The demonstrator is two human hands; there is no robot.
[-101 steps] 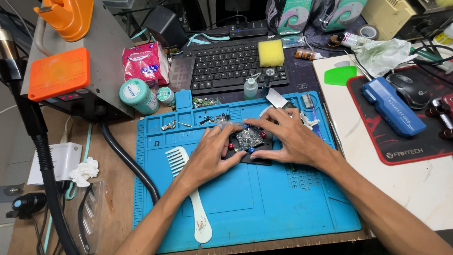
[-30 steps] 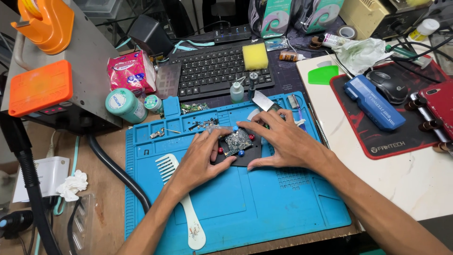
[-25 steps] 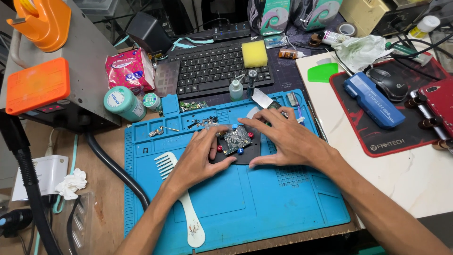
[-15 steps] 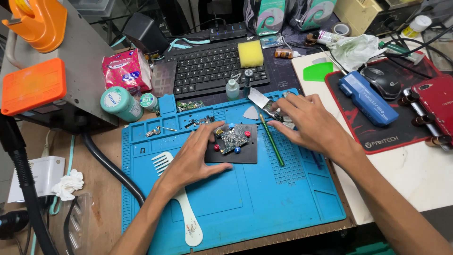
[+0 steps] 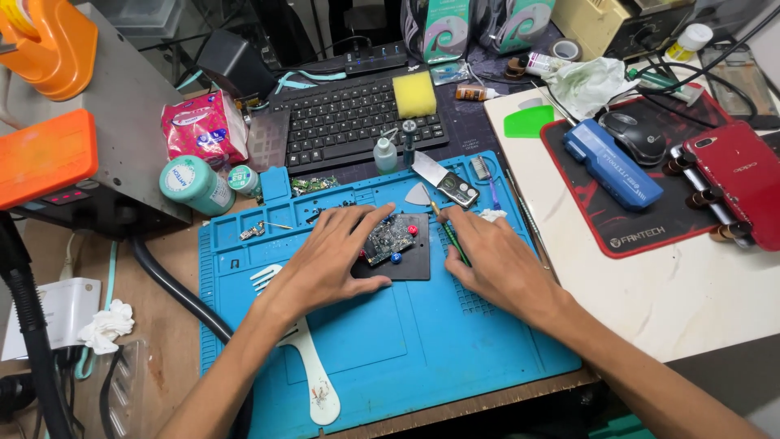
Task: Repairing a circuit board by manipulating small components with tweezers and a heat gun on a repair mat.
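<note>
A small green circuit board [image 5: 388,239] with red and blue knobs sits clamped on a black square plate [image 5: 410,266] on the blue work mat [image 5: 390,349]. My left hand [image 5: 329,262] lies flat on the plate's left side, fingertips touching the board's edge. My right hand [image 5: 490,262] rests on the mat just right of the plate. Its thumb and forefinger close on a thin green-handled tool [image 5: 448,232] that lies pointing away from me.
A white comb [image 5: 302,363] lies on the mat by my left forearm. Behind the mat are a black keyboard [image 5: 349,118], a yellow sponge [image 5: 414,93], small bottles [image 5: 386,154] and a metal scraper [image 5: 443,180]. To the right, a red phone [image 5: 735,183] and blue case [image 5: 613,162] sit on a mouse pad.
My right hand left the circuit board, reached to the tools at the mat's upper right, then came back beside the plate onto the green-handled tool. My left hand stayed on the plate.
</note>
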